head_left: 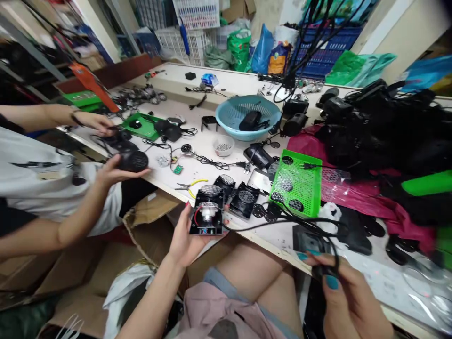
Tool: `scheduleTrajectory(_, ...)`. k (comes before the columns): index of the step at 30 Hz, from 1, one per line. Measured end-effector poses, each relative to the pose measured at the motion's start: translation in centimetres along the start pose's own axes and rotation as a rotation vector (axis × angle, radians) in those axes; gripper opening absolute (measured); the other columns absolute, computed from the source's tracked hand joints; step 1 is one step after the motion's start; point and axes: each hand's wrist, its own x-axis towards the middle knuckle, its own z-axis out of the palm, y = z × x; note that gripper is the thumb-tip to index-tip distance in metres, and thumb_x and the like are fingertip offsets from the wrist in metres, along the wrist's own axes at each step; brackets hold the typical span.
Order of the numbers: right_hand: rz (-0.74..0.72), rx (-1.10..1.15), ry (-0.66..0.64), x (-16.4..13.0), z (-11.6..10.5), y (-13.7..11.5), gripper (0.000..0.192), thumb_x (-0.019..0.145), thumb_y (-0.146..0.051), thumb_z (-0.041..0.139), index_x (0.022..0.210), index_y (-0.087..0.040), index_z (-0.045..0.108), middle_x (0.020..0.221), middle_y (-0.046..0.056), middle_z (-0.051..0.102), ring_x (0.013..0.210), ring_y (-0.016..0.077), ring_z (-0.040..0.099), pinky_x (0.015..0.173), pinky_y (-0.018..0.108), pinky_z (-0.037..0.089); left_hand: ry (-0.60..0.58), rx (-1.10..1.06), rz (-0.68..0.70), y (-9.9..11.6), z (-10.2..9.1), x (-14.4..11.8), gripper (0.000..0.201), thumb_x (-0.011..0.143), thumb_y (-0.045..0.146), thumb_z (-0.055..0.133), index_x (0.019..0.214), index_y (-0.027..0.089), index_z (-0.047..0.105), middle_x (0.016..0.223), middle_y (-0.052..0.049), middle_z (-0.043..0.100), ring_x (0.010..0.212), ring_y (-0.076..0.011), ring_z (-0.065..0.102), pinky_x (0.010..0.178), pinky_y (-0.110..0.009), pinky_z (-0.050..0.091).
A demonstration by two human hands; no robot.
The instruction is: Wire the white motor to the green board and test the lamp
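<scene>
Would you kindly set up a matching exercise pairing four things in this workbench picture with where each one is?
Things:
1. black fan unit
2. black cord
3. blue basket
4. yellow-handled pliers

Places:
A. flat on the table, near its front edge
B. in the left hand
C. farther back on the table, a black part inside
D. in the right hand

Pairs: 1-B, 2-D, 3-C, 4-A
</scene>
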Motion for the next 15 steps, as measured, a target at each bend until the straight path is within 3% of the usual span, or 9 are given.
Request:
scheduleTrajectory(3,-0.139,0.054,-0.256,2.4,5.5,-1.7,0.024,0.098,-0.018,0.052,0.117,-0.025,0.064,0.110,0.008,0.059,0.100,0.0211,0.060,0.082,0.034,0.049,0.193,0.091,0.171,5.5,-3.1,0.8,0.045,0.101,0.039,0.041,0.130,0.009,0.058,0.120,-0.023,0.069,0.094,-0.0358,0.072,0.075,-0.046,0.060)
scheduleTrajectory(6,-0.221,0.041,-0.338,5.1,12.3,-2.7,0.025,0.100,-0.020,0.049,0.118,-0.023,0.066,0.103,0.008,0.058,0.099,0.0221,0.056,0.085,0.036,0.048,0.400,0.163,0.319,11.1,-6.5,2.7,0.044,0.102,0.033,0.040,0.136,0.009,0.053,0.108,-0.021,0.073,0.093,-0.0333,0.072,0.076,-0.045,0.060)
scheduleTrajectory(9,-0.282,-0.090,-0.465,6.9,18.7,-2.9,0.027,0.101,-0.021,0.048,0.119,-0.022,0.068,0.105,0.008,0.061,0.099,0.0227,0.053,0.088,0.037,0.046,0.482,0.210,0.407,15.5,-9.0,4.5,0.038,0.104,0.026,0.035,0.133,0.009,0.054,0.095,-0.013,0.075,0.082,-0.0243,0.072,0.076,-0.038,0.059)
scheduleTrajectory(12,-0.318,-0.177,-0.534,7.5,23.2,-2.4,0.023,0.098,-0.022,0.054,0.116,-0.023,0.070,0.107,0.008,0.064,0.099,0.0243,0.052,0.085,0.039,0.043,0.515,0.255,0.436,18.2,-10.0,5.5,0.027,0.103,0.016,0.040,0.116,0.009,0.062,0.081,-0.002,0.073,0.068,-0.0127,0.067,0.069,-0.023,0.055)
scheduleTrajectory(15,-0.329,-0.273,-0.593,7.5,25.6,-1.7,0.016,0.096,-0.023,0.059,0.107,-0.020,0.070,0.105,0.009,0.067,0.099,0.0275,0.051,0.084,0.043,0.039,0.509,0.312,0.420,19.4,-9.8,5.4,0.013,0.098,0.017,0.055,0.097,0.008,0.065,0.080,0.002,0.068,0.065,-0.0094,0.063,0.061,-0.018,0.053)
